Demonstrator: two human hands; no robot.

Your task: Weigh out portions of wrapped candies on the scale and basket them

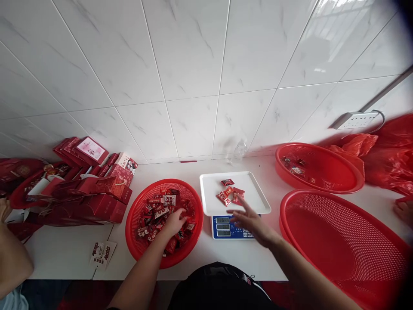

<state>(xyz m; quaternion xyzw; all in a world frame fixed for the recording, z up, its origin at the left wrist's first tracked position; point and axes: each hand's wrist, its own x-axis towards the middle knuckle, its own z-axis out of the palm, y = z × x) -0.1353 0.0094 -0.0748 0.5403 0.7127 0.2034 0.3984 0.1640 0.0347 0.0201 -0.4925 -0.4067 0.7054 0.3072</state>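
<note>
My left hand [176, 222] is down in a round red mesh basket [130, 228] of small red-wrapped candies [161, 212]. Its fingers are curled among the wrappers, and whatever they grip is hidden. Over the front of a digital scale [217, 233] hovers my right hand [250, 218], its fingers apart and holding nothing. The scale carries a white tray [208, 202]. Several wrapped candies [228, 191] lie on the tray, just beyond the right fingertips.
Two red baskets stand at right, one holding a few candies [297, 171], the other nearer basket [318, 241]. Red gift boxes [100, 206] crowd the left, beside another person's arm [13, 258]. A clear bottle [240, 150] stands by the wall; another person's hand [403, 211] shows far right.
</note>
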